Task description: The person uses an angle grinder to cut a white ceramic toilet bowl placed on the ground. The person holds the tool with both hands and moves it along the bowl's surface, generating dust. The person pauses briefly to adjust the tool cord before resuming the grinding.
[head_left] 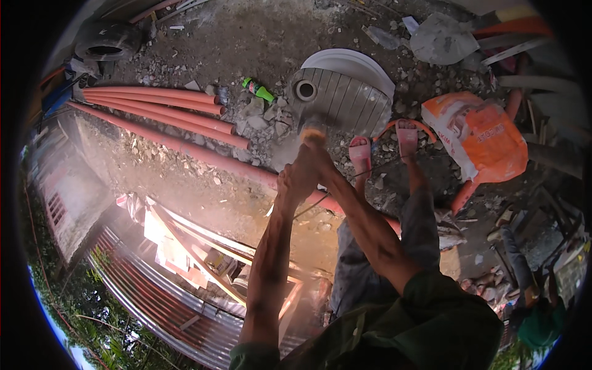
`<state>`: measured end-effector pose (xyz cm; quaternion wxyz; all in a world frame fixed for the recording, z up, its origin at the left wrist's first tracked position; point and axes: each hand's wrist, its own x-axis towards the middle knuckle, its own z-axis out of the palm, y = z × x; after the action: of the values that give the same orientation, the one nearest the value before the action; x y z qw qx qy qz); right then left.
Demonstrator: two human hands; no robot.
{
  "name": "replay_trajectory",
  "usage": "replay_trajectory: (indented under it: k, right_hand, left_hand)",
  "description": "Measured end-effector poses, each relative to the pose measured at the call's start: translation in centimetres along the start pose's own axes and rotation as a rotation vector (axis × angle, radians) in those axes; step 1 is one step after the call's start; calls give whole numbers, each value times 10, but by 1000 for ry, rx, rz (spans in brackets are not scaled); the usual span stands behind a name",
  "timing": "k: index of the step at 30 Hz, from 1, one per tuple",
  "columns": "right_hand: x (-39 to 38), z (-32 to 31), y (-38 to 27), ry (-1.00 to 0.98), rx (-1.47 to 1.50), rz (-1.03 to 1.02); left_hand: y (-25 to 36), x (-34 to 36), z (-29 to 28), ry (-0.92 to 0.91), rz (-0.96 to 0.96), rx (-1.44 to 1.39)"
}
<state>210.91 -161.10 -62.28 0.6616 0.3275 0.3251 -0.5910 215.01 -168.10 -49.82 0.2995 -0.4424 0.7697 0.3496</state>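
Observation:
My left hand [297, 180] and my right hand [316, 154] are close together, closed around a dusty tool [313, 131] with an orange part, likely a power grinder. Its front end is blurred, and the hands hide most of its body. That end meets the near edge of a grey rounded slab [345, 102] with parallel lines across it. A round ring-shaped opening [305, 90] sits near the slab's left side. Behind the slab, a white round rim [351, 58] shows. Pale dust [285, 153] hangs just left of the tool.
Several orange pipes [166, 111] lie on the left, with a longer one [203, 151] nearer me. A green bottle [259, 90] lies on rubble. My sandalled feet [361, 154] stand near the slab, an orange-white sack [481, 139] to their right. Another person [539, 308] is at lower right.

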Motion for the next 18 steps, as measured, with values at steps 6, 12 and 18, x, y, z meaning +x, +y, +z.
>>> replay_trajectory:
  k: [6,12,18]
  right_hand:
    - [3,7,-12,-31,15,-36]
    - [7,4,-26,-29,21,-43]
    - [8,7,-31,54,-42,-75]
  left_hand:
    - [2,11,-3,-35,-6,41]
    - [15,21,-9,-63,6,31]
    - [28,23,-17,-56,-40,20]
